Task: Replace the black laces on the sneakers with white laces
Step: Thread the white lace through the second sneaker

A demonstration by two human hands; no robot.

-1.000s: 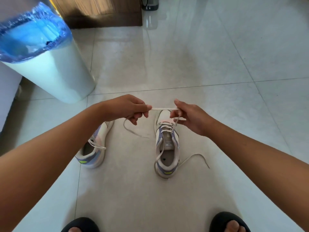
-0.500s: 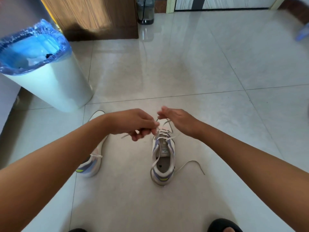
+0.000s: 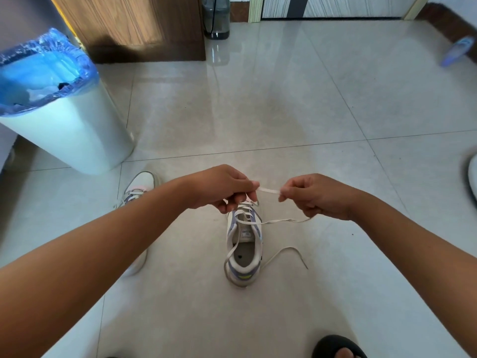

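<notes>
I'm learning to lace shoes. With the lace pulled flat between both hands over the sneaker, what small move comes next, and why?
Probably feed the end into the next open eyelet. Both the left hand and right hand pinch the white lace taut and flat above the sneaker, whose upper eyelets look unlaced.

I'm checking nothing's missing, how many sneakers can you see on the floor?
2. One sneaker stands in the middle, below both hands, white lace part threaded. The other sneaker lies to its left, mostly hidden behind the left forearm.
</notes>
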